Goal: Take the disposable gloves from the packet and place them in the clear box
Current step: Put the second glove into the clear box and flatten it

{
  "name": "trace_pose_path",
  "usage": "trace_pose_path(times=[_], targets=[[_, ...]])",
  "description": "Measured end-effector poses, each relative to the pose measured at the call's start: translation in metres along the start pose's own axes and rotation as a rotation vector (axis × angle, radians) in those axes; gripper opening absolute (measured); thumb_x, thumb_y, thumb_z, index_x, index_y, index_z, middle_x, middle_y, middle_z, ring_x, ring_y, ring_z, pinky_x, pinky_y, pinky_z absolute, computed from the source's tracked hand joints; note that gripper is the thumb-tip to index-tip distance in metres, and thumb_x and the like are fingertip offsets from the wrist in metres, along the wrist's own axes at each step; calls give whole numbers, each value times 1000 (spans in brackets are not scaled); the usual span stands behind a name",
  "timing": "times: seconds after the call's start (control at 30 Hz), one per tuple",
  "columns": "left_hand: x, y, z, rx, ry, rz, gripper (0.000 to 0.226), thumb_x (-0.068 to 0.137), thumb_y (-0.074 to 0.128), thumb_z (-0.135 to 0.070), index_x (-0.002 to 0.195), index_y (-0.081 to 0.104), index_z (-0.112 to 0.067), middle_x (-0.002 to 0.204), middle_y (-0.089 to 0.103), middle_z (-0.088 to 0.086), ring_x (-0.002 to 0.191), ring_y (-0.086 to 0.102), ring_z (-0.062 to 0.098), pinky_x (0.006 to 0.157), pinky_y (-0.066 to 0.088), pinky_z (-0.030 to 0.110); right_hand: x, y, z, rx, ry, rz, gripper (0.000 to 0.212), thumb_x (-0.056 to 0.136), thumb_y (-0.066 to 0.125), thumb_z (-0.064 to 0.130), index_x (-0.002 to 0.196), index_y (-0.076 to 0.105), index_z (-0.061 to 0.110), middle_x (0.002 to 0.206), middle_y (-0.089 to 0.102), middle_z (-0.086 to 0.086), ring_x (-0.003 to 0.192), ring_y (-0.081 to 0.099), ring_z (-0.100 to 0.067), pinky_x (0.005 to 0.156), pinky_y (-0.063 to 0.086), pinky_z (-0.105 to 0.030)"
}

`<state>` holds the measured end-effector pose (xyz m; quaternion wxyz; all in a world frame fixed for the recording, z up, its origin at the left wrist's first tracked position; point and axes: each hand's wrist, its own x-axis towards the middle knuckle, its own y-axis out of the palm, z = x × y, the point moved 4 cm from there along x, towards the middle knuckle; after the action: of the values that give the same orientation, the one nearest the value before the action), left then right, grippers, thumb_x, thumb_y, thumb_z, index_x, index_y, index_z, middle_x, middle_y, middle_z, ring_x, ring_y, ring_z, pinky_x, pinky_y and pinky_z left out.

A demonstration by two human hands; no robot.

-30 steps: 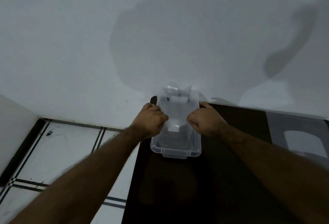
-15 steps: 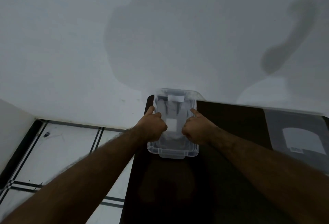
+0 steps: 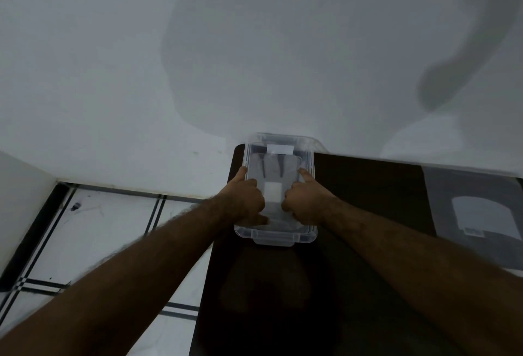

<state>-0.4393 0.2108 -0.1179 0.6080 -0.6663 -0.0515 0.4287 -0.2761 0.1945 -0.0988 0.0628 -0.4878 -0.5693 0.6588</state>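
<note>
Head view: left hand [image 3: 245, 200] and right hand [image 3: 304, 200], fingers curled, press the gloves [image 3: 273, 196] down into the clear box [image 3: 276, 235] on the bench [image 3: 368, 200]; placing looks nearly done; letting go comes next.

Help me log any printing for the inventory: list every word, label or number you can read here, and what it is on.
None can be read.
White label on the far end of the clear box: blank or too blurred.
White patch between the hands: no text visible.
Small tag on the packet at right: too small and blurred.
</note>
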Motion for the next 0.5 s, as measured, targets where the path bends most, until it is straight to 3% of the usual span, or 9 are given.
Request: trace_pose_path(times=[0.2,0.37,0.5], targets=[[-6,-5,-7,28,11,26,75,107,26,-73,113,79,-19,108,77,1,125,59,25,126,1,68,8,12,4,-8,34,73,30,99,69,36,127,71,26,126,71,-2,131,61,-27,126,12,-70],[1,-18,1,13,1,-100,62,111,29,-62,109,79,-25,104,77,-1,119,63,23,124,11,69,12,11,5,3,48,11,26,102,64,39,122,72,25,122,72,-3,128,62,-28,126,11,-69],[20,-25,12,21,-25,-137,37,107,49,-50,120,72,-24,122,76,0,130,62,25,125,7,70,18,16,10,-53,40,19,31,101,66,37,129,69,25,128,71,-4,132,60,-30,126,10,-71]])
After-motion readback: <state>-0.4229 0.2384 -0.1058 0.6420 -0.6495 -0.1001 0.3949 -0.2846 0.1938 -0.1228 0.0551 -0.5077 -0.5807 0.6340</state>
